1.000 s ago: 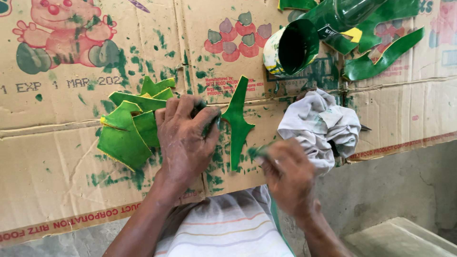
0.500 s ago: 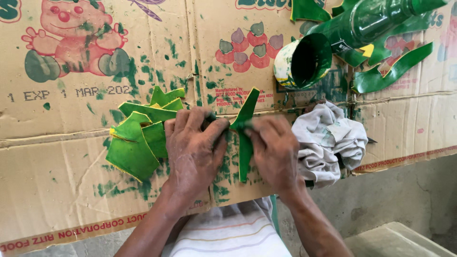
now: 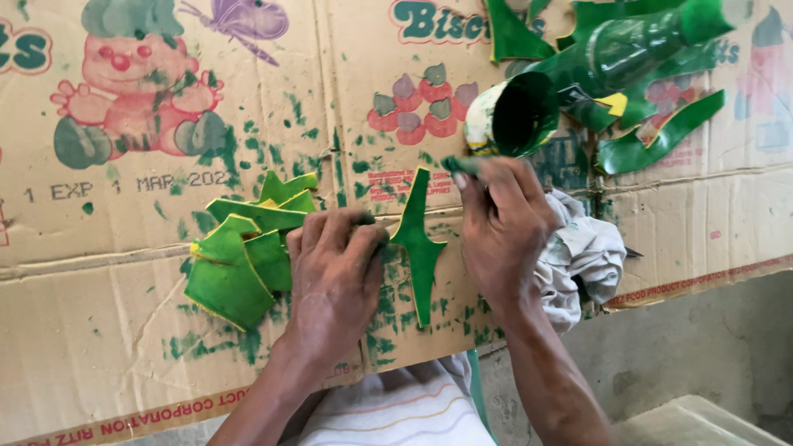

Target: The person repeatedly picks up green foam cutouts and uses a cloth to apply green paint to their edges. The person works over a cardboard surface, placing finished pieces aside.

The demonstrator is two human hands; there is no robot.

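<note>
Your left hand (image 3: 334, 268) covers the left tip of the flat green-painted leaf-shaped cutout (image 3: 419, 248), and whether the fingers grip it you cannot tell. Your right hand (image 3: 504, 231) hides part of the crumpled white rag (image 3: 591, 252). The top edge crops the green plastic bottle (image 3: 628, 45) and the flattened brown cardboard box (image 3: 124, 347).

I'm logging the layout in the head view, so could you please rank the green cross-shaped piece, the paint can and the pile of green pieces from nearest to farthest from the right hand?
From the right hand:
1. Paint can, just above its fingertips.
2. Green cross-shaped piece, just to its left; too close to the can to rank firmly.
3. Pile of green pieces, far left, beyond the left hand.
</note>
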